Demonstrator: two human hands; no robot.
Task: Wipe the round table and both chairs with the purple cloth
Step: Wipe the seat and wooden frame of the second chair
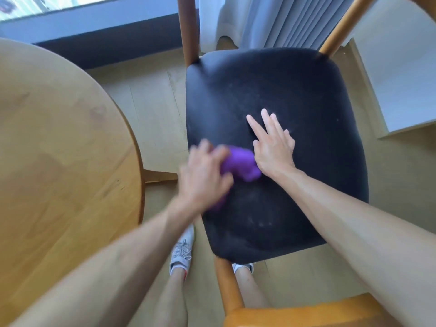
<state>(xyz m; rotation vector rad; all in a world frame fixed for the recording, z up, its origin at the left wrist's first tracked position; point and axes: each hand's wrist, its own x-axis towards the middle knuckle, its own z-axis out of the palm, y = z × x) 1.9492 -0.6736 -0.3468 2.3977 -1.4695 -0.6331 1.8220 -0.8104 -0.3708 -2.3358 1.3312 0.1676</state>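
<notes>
Purple cloth (238, 162) is lying bunched on the black chair seat (295, 90), the blurred left hand (204, 175) curling its fingers (218, 153) over it. Beside it, touching, the right hand (273, 147) is resting flat, fingers spread, holding nothing. The round table (59, 138) is standing just left.

We are looking down into what seems to be a home dining corner. A round wooden table (59, 142) stands beside a wooden chair (276, 147) with a black padded seat. Pale wood flooring (153, 114) runs underneath. Behind the chair, light curtains (271, 20) hang to the floor by a large window (47, 5) with a dark sill.
</notes>
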